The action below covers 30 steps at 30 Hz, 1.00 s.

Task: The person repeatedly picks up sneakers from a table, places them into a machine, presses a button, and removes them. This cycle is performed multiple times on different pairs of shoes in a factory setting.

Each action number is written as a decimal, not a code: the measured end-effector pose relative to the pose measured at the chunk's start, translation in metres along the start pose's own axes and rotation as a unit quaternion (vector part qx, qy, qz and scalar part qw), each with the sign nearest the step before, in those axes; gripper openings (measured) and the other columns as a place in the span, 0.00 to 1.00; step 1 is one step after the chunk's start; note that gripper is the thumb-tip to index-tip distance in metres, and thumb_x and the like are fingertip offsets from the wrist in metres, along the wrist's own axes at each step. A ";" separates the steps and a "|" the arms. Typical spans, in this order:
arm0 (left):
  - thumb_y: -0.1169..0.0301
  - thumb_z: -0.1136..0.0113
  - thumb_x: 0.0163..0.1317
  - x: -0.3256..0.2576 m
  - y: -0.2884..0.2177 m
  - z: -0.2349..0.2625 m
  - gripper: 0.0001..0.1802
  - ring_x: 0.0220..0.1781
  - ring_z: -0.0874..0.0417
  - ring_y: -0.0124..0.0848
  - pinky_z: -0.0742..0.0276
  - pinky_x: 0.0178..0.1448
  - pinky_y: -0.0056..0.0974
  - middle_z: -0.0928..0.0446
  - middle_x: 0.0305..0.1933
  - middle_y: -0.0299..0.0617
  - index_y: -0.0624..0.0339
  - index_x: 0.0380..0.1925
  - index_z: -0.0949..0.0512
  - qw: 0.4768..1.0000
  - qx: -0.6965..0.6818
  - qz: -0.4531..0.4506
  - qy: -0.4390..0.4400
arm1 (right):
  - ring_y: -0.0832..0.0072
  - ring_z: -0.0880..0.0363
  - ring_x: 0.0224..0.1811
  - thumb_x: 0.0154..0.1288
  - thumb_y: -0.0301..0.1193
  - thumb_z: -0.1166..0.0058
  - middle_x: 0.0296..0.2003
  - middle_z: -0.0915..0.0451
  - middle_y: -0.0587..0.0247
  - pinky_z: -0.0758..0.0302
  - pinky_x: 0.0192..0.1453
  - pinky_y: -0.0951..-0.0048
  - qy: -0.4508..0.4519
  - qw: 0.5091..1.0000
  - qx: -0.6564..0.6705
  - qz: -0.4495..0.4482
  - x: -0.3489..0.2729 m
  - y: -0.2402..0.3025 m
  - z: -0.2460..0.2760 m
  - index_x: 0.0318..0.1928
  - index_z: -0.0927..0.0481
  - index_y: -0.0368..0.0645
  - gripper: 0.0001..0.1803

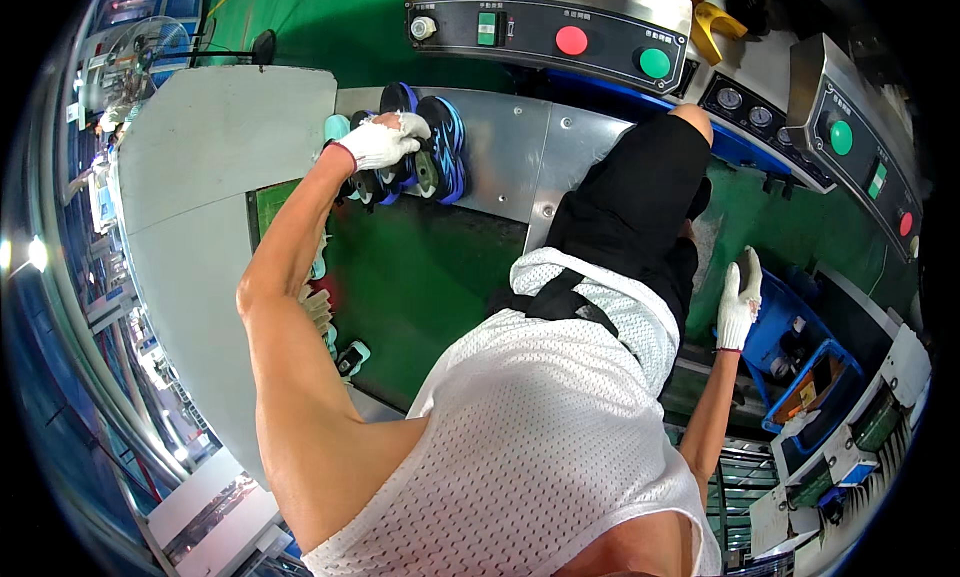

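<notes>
My left hand (388, 143), in a white knit glove, reaches over a group of shoes on the metal ledge (500, 147). Its fingers are curled at the black shoe with blue and purple edging (452, 147), which has a dark green shoe last (427, 173) in it. Part of the grip is hidden under the glove. More such black shoes (397, 99) stand close together to the left, with a mint-coloured shoe (336, 128) beside them. My right hand (741, 299), also gloved in white, is empty with fingers stretched out, beside a blue bin (790, 317).
Control panels with red and green buttons (571, 41) stand ahead and at the right, with pressure gauges (760, 116) between them. A pale grey tabletop (190, 247) curves along my left. Below its edge are more shoes (352, 358). A fan (150, 62) stands at the far left.
</notes>
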<state>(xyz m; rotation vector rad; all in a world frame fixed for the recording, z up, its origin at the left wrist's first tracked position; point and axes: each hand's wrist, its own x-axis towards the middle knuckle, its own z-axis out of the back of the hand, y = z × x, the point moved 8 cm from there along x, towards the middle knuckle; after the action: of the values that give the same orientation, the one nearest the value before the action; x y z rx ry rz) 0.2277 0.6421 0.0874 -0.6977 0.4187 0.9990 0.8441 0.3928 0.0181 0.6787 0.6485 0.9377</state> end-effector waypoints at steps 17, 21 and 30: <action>0.75 0.41 0.71 -0.035 -0.030 -0.062 0.18 0.66 0.20 0.54 0.22 0.68 0.50 0.24 0.68 0.53 0.56 0.60 0.21 0.899 -0.030 0.022 -0.437 | 0.64 0.25 0.73 0.80 0.29 0.46 0.71 0.25 0.51 0.29 0.76 0.62 0.066 0.996 0.041 0.033 0.030 0.048 -0.029 0.74 0.30 0.36 0.27; 0.79 0.47 0.72 -0.031 -0.035 -0.089 0.20 0.74 0.28 0.54 0.33 0.78 0.50 0.35 0.75 0.58 0.63 0.62 0.22 0.831 -0.123 0.126 -0.527 | 0.62 0.26 0.74 0.80 0.27 0.47 0.72 0.26 0.52 0.31 0.78 0.62 0.090 0.993 0.055 0.044 0.038 0.068 -0.043 0.75 0.31 0.36 0.27; 0.79 0.42 0.67 -0.033 -0.046 -0.077 0.22 0.73 0.26 0.50 0.30 0.76 0.46 0.30 0.71 0.57 0.64 0.62 0.23 0.834 -0.155 0.122 -0.515 | 0.64 0.23 0.71 0.80 0.26 0.47 0.71 0.25 0.51 0.27 0.75 0.63 0.105 0.985 0.103 0.087 0.043 0.136 -0.057 0.74 0.29 0.36 0.25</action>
<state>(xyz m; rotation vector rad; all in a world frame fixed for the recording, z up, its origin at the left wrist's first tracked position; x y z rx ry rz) 0.2513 0.5509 0.0682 -0.2981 -0.6377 1.5468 0.7526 0.5015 0.0771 0.8368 0.8919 1.1236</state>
